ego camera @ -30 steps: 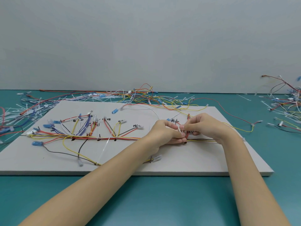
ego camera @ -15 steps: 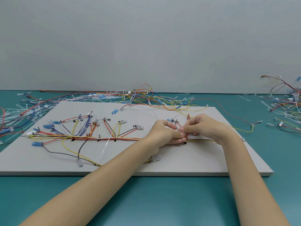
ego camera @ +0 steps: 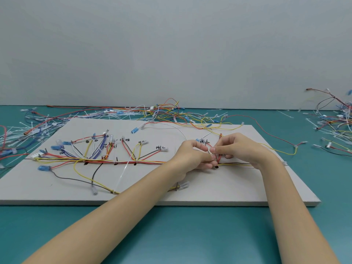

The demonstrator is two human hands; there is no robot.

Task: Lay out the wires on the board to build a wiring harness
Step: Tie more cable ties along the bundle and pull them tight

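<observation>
Nearest the person, the board [ego camera: 247, 195] shows a bare strip along its front edge, open room for the forearms. Just beyond that strip, right of the board's middle, the left hand [ego camera: 192, 159] and right hand [ego camera: 240, 149] meet fingertip to fingertip, both pinching the thin red wire [ego camera: 219, 158] at the main bundle [ego camera: 123, 161]. The wire looks light, limp and springy, so it is best gripped close to the bend. Past the board's far edge, loose wires [ego camera: 162, 113] crowd the surface [ego camera: 171, 235].

bare board [ego camera: 238, 189] near edge; loose wires [ego camera: 162, 113] crowding far edge
</observation>
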